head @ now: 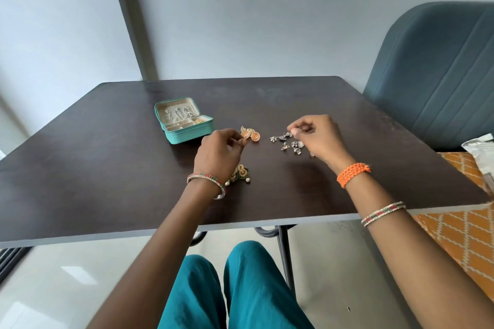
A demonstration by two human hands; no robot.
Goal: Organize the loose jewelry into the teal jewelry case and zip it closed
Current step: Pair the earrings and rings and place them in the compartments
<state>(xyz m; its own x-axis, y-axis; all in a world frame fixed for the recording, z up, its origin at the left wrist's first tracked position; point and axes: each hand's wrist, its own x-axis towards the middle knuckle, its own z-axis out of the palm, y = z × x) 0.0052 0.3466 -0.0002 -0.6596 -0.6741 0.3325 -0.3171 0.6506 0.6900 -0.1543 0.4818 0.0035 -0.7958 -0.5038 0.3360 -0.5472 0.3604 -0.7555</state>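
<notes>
Dark table [107,168], grey wall [267,21]

Soft even daylight, faint shadows, wide-angle bending at edges, slight overall softness.

Matt dark table [107,168]; textured teal case [191,134]; shiny metal earrings [287,141].
</notes>
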